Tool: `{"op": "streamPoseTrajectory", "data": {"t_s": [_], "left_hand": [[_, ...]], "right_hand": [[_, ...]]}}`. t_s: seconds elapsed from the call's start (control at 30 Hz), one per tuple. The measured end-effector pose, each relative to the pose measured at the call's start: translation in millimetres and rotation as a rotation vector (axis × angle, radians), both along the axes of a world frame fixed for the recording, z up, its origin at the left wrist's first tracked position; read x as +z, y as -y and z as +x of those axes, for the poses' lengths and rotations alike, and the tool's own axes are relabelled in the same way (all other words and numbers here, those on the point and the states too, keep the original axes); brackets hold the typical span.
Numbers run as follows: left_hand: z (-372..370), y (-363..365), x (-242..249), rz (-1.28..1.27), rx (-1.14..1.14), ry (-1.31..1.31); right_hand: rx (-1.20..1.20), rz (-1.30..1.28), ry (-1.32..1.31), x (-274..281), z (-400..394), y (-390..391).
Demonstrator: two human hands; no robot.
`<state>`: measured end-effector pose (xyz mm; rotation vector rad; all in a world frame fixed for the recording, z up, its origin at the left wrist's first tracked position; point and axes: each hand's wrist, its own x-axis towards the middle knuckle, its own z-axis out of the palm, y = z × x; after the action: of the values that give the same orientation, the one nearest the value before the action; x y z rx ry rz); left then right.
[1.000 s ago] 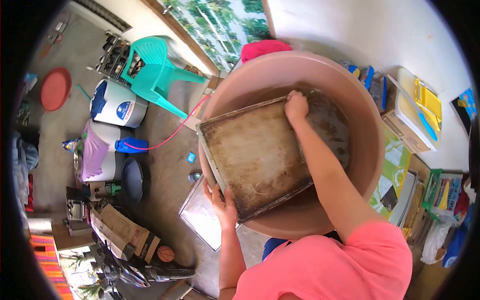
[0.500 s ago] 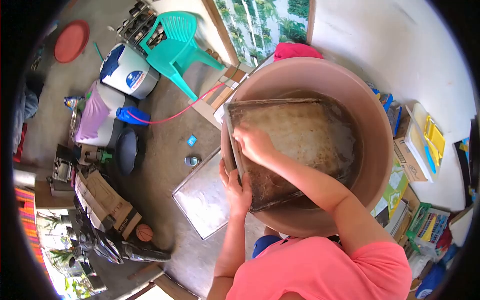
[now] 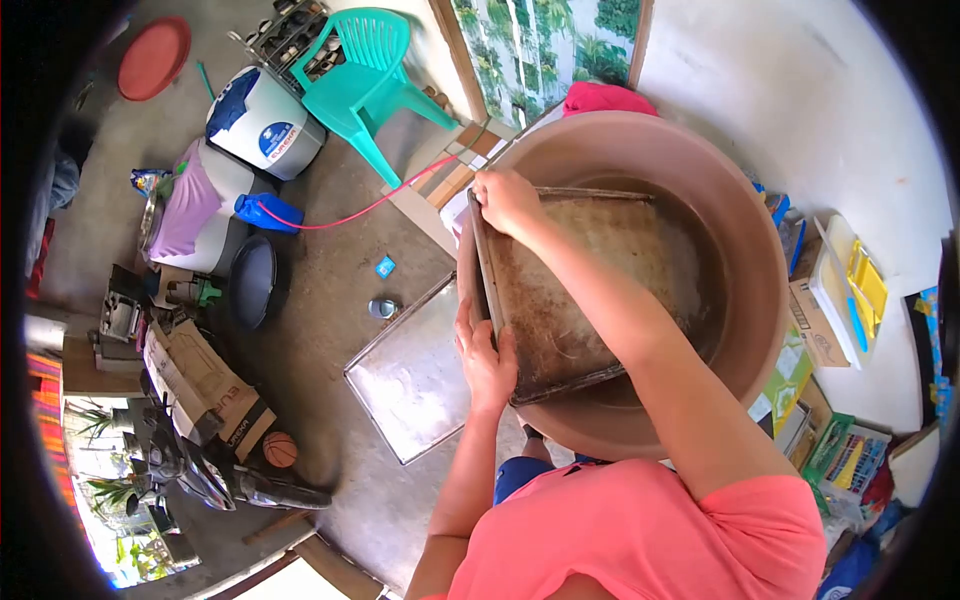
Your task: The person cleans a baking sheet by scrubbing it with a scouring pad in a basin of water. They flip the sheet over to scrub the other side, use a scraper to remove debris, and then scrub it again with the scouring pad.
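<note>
A stained metal baking tray [image 3: 600,270] rests at a slant in a large brown plastic tub [image 3: 752,290], its far end dipping into murky water [image 3: 705,285]. My left hand [image 3: 487,368] grips the tray's left edge near its lower corner, the thumb over the rim. At the upper left corner of the tray is my right hand [image 3: 508,200], its fingers curled against the rim. Whatever may be inside those fingers is hidden. A second, cleaner-looking metal tray [image 3: 415,375] lies on the floor left of the tub.
A green plastic chair [image 3: 365,90] stands beyond the tub, near a pink hose [image 3: 375,208]. Farther left are a white washing machine [image 3: 265,130], a black basin [image 3: 255,283] and a cardboard box [image 3: 215,385]. Shelved items and a yellow dustpan-like piece [image 3: 866,285] line the right wall.
My right hand has moved up along the tray's left edge to its upper corner. My left hand stays on the rim, and the view has shifted slightly.
</note>
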<state>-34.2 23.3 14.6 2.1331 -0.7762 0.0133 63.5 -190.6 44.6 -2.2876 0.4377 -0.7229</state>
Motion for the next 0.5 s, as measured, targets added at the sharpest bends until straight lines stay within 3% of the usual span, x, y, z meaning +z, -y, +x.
{"op": "streamPoseTrajectory", "data": {"t_s": [0.07, 0.2, 0.33, 0.43, 0.5], "left_hand": [[-5, 2, 7, -0.005, 0.016, -0.056], [-1, 3, 4, 0.016, 0.024, -0.014], [-4, 0, 4, 0.006, -0.006, -0.015], [-3, 1, 2, -0.006, 0.008, -0.019], [-1, 2, 2, 0.038, 0.014, -0.003]], "right_hand": [[0.009, -0.011, -0.109, -2, -4, -3], [0.205, 0.043, 0.035, -16, -84, -46], [0.011, 0.075, -0.203, 1, -22, -10], [-0.004, -0.059, -0.002, -3, 2, -1], [0.102, 0.090, -0.068, -13, -41, -26]]}}
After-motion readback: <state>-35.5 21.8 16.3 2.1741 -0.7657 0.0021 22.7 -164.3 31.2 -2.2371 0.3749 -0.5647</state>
